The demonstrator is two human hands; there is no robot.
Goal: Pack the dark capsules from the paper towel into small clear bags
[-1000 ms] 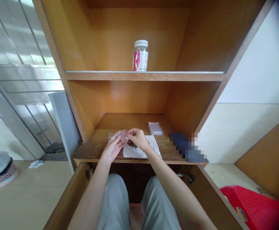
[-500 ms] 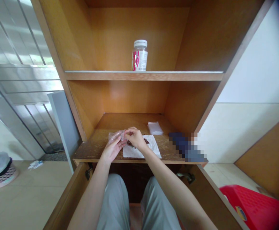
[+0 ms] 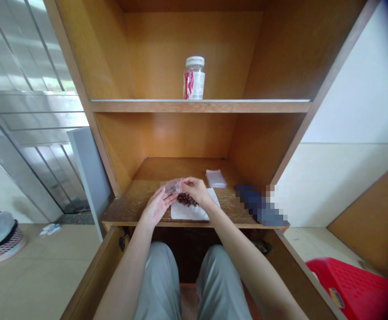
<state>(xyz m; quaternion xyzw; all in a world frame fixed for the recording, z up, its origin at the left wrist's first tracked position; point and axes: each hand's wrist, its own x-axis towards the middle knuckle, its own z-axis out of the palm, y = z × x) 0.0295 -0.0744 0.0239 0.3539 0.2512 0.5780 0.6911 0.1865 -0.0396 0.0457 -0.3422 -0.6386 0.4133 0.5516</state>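
Left side: bare board (image 3: pixel 125 208) lay open between the left hand (image 3: pixel 154 210) and the left cabinet wall (image 3: pixel 116 149)
Centre: blocked by the plastic bag (image 3: pixel 172 187), the right hand (image 3: pixel 195 190) and dark beads (image 3: pixel 186 199) on a white sheet (image 3: pixel 190 214)
Rear: open board ran behind the bag, capped overhead by the upper shelf (image 3: pixel 130 106)
Right side: narrow lane between sheet and dark blue item (image 3: pixel 251 200), clear packets (image 3: pixel 215 178) at its rear
Upper bay: jar (image 3: pixel 194 80) stood mid-width, room either side
Below: knees (image 3: pixel 162 262) sat between the open doors
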